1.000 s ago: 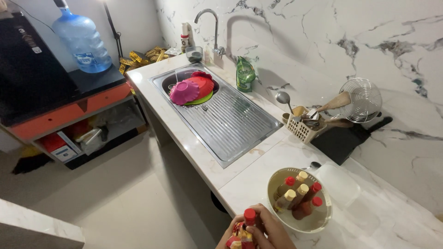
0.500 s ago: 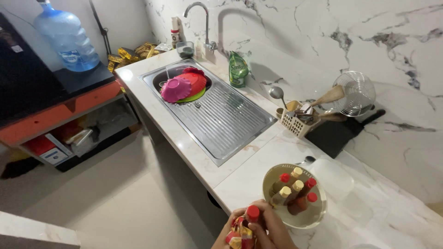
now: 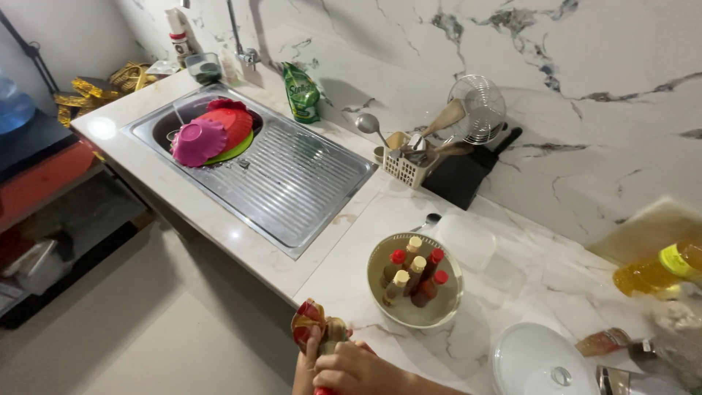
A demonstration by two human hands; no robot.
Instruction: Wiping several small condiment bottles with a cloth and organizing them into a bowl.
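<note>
Kitchen counter viewed from above, at the moment of handling a small bottle. The right hand point(image 3: 355, 371), at 6 o'clock in the frame, is closed around the body of a small red-capped bottle point(image 3: 314, 330); the left hand point(image 3: 306, 369) shows only partly beneath it, fingers curled against the same bottle, though its exact grip cannot be told. The bottle is held in the air at the counter's front edge, apart from the bowl. At 1 o'clock from the hands, near them on the white marble counter point(image 3: 534, 285), stands a shallow round bowl point(image 3: 380, 263) holding six similar small bottles point(image 3: 413, 274) upright, some capped red and some tan. As a judgement from this arrangement, the bottles in the bowl are already gathered and the held one is not yet with them; room remains in the bowl. Farther out: a white round lid point(image 3: 545, 362) at 3 o'clock, a cream utensil caddy point(image 3: 404, 167) at 12 o'clock, and a steel sink point(image 3: 270, 175) at 11 o'clock with pink and red bowls point(image 3: 212, 135) stacked in its basin.
</note>
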